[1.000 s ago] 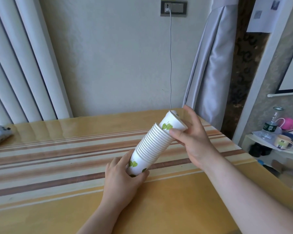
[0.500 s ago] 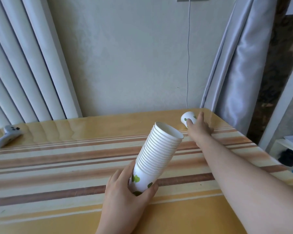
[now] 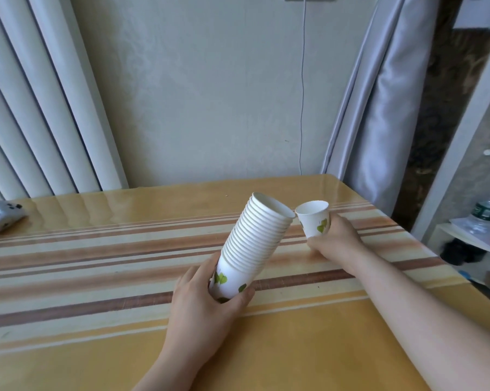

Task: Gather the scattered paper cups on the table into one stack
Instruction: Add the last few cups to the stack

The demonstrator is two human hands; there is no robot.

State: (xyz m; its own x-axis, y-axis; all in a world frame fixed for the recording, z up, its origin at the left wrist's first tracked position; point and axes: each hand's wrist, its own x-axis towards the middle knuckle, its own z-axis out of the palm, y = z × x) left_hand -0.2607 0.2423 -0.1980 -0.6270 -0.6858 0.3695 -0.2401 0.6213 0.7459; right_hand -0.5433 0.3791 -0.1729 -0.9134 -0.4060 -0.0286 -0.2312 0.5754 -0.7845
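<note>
The loose paper cup, white with a green leaf print, is held upright with its mouth up just right of the open mouth of the stack, their rims almost touching. The right hand grips this cup low on its wall, fingers curled closed around it. The stack of nested cups leans up and to the right, its base cup wrapped by the closed fingers of the left hand just above the striped table. No other loose cup is visible on the table. To seat the cup well, it should probably be lifted over the top rim, tilted to match the stack's lean, and slid in base first with light pressure; squeezing the thin wall risks buckling it. A white controller lies at the far left edge, well apart.
</note>
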